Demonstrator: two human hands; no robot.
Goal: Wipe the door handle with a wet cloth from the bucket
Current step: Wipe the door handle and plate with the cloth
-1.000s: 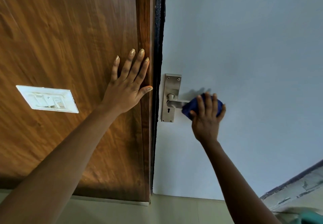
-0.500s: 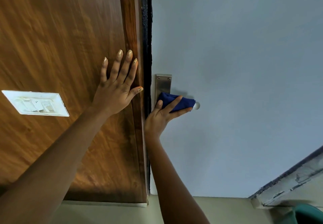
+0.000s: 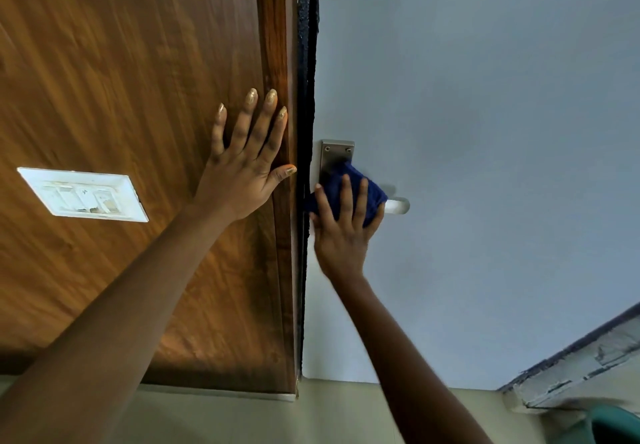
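A metal door handle (image 3: 397,206) sticks out from a steel backplate (image 3: 335,156) on the pale grey door (image 3: 485,131). My right hand (image 3: 343,232) presses a dark blue cloth (image 3: 349,190) over the handle's inner part and the lower backplate. Only the rounded tip of the lever shows past the cloth. My left hand (image 3: 244,166) lies flat, fingers spread, on the brown wooden panel (image 3: 131,79) beside the door edge, holding nothing. A teal bucket rim (image 3: 614,423) shows at the bottom right corner.
A white switch plate (image 3: 83,194) is set in the wooden panel at left. A dark gap (image 3: 306,62) runs between panel and door. Beige floor (image 3: 242,419) lies below. A worn ledge (image 3: 581,367) crosses the lower right.
My right hand with the cloth slid from the lever's outer end to the backplate, then turned so its fingers now point up over the handle. My left hand stayed put.
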